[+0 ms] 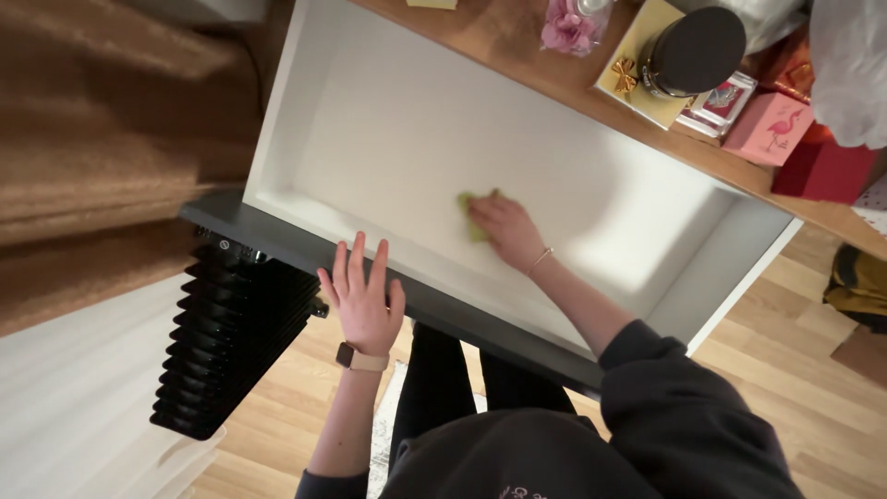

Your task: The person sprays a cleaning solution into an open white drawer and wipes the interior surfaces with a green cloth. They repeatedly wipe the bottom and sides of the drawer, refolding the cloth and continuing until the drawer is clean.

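A wide white drawer [370, 120] stands pulled out below me, with a dark grey front edge [277, 242]. My right hand [506, 231] reaches into it and presses a small yellow-green cloth [471, 214] flat against the drawer's bottom near the front. My left hand [362, 298] rests with spread fingers on the dark front edge, a watch on its wrist. The cloth is mostly hidden under my right fingers.
The wooden top behind the drawer holds a black round-lidded jar [695, 51], a gold box with a bow [637, 69], pink [769, 127] and red boxes [822, 171] and a pink flower piece [568, 28]. A black ribbed radiator [231, 342] stands at left on wood flooring.
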